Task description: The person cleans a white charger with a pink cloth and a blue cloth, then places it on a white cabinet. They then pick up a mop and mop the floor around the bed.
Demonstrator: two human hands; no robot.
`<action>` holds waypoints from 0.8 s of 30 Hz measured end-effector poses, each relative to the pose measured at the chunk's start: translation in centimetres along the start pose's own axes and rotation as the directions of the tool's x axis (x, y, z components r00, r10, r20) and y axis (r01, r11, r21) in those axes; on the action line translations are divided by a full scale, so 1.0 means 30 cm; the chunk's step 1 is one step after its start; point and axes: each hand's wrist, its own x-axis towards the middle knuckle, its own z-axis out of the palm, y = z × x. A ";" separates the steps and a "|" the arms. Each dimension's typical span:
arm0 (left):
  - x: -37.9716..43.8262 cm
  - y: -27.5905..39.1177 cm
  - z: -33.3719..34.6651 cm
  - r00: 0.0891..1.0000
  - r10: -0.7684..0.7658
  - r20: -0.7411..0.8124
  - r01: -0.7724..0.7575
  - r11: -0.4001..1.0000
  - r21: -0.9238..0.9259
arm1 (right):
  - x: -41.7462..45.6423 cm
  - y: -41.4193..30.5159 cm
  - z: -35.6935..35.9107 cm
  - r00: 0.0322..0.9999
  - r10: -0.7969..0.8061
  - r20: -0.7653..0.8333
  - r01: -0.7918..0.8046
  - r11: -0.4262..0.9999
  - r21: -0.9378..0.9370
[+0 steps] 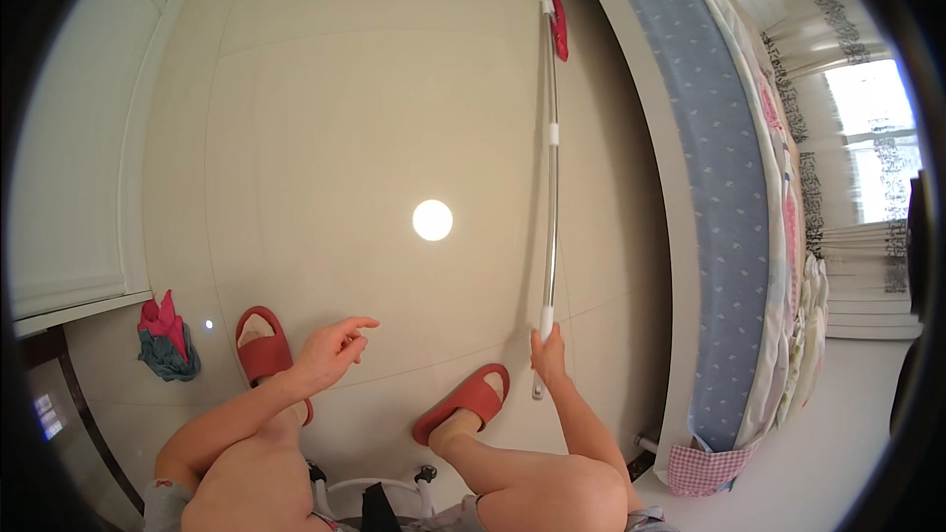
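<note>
My right hand (548, 356) is closed around the white grip of a mop (553, 222) with a metal pole. The pole runs up the view, along the bed's side, to a flat head with a red cover (558, 15) on the tiled floor. My left hand (336, 355) is held in the air above my left knee and slipper, fingers loosely bent and apart, with nothing in it. On my feet are red slippers, the left (266, 355) and the right (465, 403).
A bed with a blue patterned mattress (720, 185) lines the right side. Pink and grey cloths (168, 340) lie on the floor at left, near a white cabinet (81, 162). Below me shows part of a wheeled seat base (373, 485). A dark-framed piece (89, 414) stands at lower left.
</note>
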 end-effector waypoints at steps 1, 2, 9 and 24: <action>0.000 0.001 0.002 1.000 0.001 0.004 -0.001 1.000 0.008 | -0.045 0.049 -0.013 1.000 0.017 0.016 -0.016 1.000 -0.024; 0.002 -0.002 0.004 1.000 0.000 0.003 0.000 1.000 -0.011 | -0.092 0.106 -0.026 0.999 0.034 0.030 -0.032 0.998 -0.047; -0.001 -0.033 0.004 0.998 -0.023 -0.059 0.016 0.993 -0.116 | -0.284 0.136 -0.134 0.983 0.179 0.041 -0.183 0.956 0.228; 0.018 -0.024 0.000 0.994 -0.045 -0.096 0.030 0.988 -0.151 | 0.161 0.080 -0.309 0.988 0.153 0.006 -0.146 0.929 0.339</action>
